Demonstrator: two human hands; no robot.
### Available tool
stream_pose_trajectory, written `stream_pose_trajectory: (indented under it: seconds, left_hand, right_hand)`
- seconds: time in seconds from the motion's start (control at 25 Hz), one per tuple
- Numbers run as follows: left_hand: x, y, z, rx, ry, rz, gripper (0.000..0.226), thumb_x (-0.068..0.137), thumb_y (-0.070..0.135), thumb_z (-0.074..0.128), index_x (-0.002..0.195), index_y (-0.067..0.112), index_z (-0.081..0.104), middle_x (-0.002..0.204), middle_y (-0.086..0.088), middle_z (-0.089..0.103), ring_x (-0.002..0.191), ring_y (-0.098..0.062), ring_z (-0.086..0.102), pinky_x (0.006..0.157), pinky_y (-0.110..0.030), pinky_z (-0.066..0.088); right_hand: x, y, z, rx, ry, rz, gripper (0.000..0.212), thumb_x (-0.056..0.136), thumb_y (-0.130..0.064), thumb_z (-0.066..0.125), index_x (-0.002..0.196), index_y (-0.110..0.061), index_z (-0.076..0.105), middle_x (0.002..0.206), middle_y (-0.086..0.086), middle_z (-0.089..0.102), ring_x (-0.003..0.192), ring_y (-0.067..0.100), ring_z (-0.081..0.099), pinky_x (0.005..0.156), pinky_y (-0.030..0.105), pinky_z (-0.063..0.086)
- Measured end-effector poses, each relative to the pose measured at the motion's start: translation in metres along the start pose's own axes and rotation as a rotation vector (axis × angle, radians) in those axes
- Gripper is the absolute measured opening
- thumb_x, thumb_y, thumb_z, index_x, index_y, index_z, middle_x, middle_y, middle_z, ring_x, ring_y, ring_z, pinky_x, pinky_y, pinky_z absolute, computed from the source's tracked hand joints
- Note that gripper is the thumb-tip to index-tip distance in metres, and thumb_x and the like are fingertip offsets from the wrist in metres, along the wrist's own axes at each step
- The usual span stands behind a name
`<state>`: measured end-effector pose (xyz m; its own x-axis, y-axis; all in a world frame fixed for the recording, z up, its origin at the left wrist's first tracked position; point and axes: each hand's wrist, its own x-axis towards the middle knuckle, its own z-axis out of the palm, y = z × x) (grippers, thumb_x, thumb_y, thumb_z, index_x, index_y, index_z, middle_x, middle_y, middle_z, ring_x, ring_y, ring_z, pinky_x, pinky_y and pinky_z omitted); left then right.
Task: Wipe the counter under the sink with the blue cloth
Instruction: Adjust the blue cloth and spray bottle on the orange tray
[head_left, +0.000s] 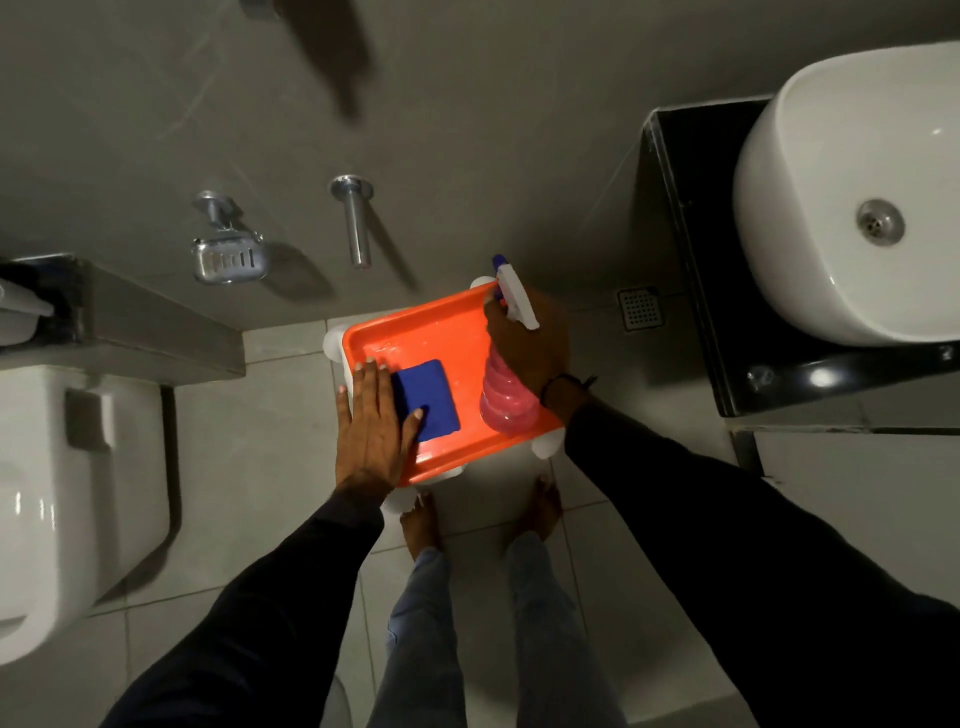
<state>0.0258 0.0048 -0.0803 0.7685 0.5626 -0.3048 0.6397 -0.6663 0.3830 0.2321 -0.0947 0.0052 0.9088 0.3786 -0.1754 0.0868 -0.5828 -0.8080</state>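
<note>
Lying folded flat in the orange tray (410, 332), the blue cloth (428, 397) is sitting just left of the pink spray bottle (501, 397). The left hand (371, 421) is resting open, thumb on the cloth's edge; the right hand (524, 348) is gripping the bottle. Soft and light, the cloth is probably best pinched at an edge. The black counter (691, 249) is lying right of the tray.

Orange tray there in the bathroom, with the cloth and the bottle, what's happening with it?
A person stands over an orange tray on a white stand. The left hand lies flat at the tray's edge, thumb on a folded blue cloth lying in the tray. The right hand grips a pink spray bottle standing in the tray. The black counter under the white sink sits to the right, not yet being wiped.
</note>
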Motion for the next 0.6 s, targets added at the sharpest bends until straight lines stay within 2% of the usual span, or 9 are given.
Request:
stream_pose_trajectory:
  seconds: [0.08,0.16,0.2,0.28,0.36,0.4,0.48,0.6]
  left_hand:
    - [0.025,0.003,-0.006,0.000,0.005,0.043,0.072,0.103,0.043,0.043,0.159,0.007,0.017,0.167,-0.017,0.020,0.155,-0.033,0.019,0.127,-0.047,0.009]
    - [0.044,0.004,-0.006,0.039,-0.015,0.091,0.063,0.102,0.036,0.047,0.154,0.003,0.031,0.158,-0.022,0.036,0.146,-0.038,0.036,0.123,-0.050,0.026]
    - [0.049,0.004,-0.006,0.054,-0.032,0.115,0.058,0.101,0.032,0.050,0.150,0.002,0.038,0.151,-0.023,0.046,0.138,-0.039,0.046,0.118,-0.049,0.036]
    - [0.054,0.003,-0.003,0.018,-0.068,0.107,0.043,0.100,0.028,0.052,0.137,0.006,0.051,0.133,-0.018,0.060,0.116,-0.035,0.060,0.097,-0.040,0.049]
    - [0.058,0.002,-0.004,-0.025,-0.105,0.069,0.032,0.100,0.026,0.051,0.128,0.010,0.055,0.120,-0.013,0.064,0.097,-0.026,0.061,0.082,-0.032,0.048]
    - [0.059,0.000,-0.005,-0.018,-0.124,0.078,0.031,0.100,0.025,0.052,0.127,0.010,0.055,0.120,-0.013,0.064,0.095,-0.025,0.061,0.080,-0.033,0.048]
    - [0.063,-0.005,-0.009,0.001,-0.153,0.122,0.032,0.098,0.021,0.054,0.127,0.009,0.056,0.122,-0.014,0.063,0.097,-0.026,0.061,0.082,-0.035,0.050]
    - [0.071,-0.007,-0.017,0.025,-0.234,0.148,0.035,0.097,0.020,0.056,0.129,0.005,0.057,0.126,-0.017,0.062,0.105,-0.035,0.063,0.089,-0.043,0.054]
  right_hand:
    - [0.003,0.005,0.006,-0.011,0.080,-0.092,0.011,0.090,-0.022,0.065,0.080,-0.017,0.063,0.066,-0.002,0.057,0.065,0.024,0.063,0.062,0.037,0.050]
    - [0.002,0.012,0.010,-0.027,0.145,-0.176,0.009,0.091,-0.017,0.063,0.087,-0.010,0.067,0.071,0.004,0.065,0.067,0.025,0.065,0.066,0.042,0.054]
    - [-0.001,0.016,0.010,-0.037,0.153,-0.215,0.009,0.091,-0.014,0.063,0.089,-0.007,0.068,0.072,0.007,0.067,0.066,0.026,0.065,0.065,0.043,0.054]
    - [-0.014,0.023,0.008,-0.050,0.154,-0.262,0.008,0.091,-0.009,0.064,0.086,-0.005,0.066,0.068,0.010,0.065,0.061,0.026,0.064,0.061,0.045,0.053]
    - [-0.023,0.029,0.005,-0.059,0.161,-0.257,0.006,0.090,-0.012,0.068,0.087,-0.008,0.066,0.070,0.008,0.067,0.063,0.024,0.064,0.062,0.043,0.054]
    - [-0.025,0.032,0.004,-0.072,0.168,-0.243,0.009,0.089,-0.019,0.071,0.092,-0.011,0.067,0.074,0.006,0.069,0.067,0.021,0.065,0.065,0.040,0.055]
    - [-0.028,0.039,0.006,-0.096,0.124,-0.153,0.034,0.086,-0.041,0.072,0.111,-0.018,0.066,0.092,0.000,0.073,0.082,0.015,0.069,0.076,0.034,0.059]
    - [-0.056,0.068,0.014,-0.219,0.058,0.179,0.077,0.072,-0.074,0.067,0.133,-0.028,0.053,0.121,-0.004,0.069,0.108,0.017,0.067,0.092,0.038,0.058]
